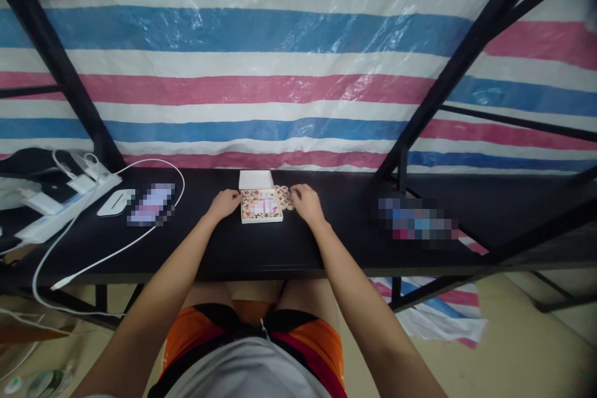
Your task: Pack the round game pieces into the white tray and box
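Observation:
A small white box lies on the black table, with several round Chinese chess pieces along its inside edges. Pink and white printing shows on the bare part of its floor. Against the box's right side lies a cluster of loose Chinese chess pieces. My left hand is closed, its fingertips on the box's left wall. Over the right edge of the loose pieces, my right hand has its fingers bent together; whatever is between the fingertips is too small to make out. Just behind the box lies a white lid.
A phone with a blurred screen, a white flat device and a power strip with cables occupy the table's left side. To the right is a blurred object. Black frame bars and a striped sheet stand behind.

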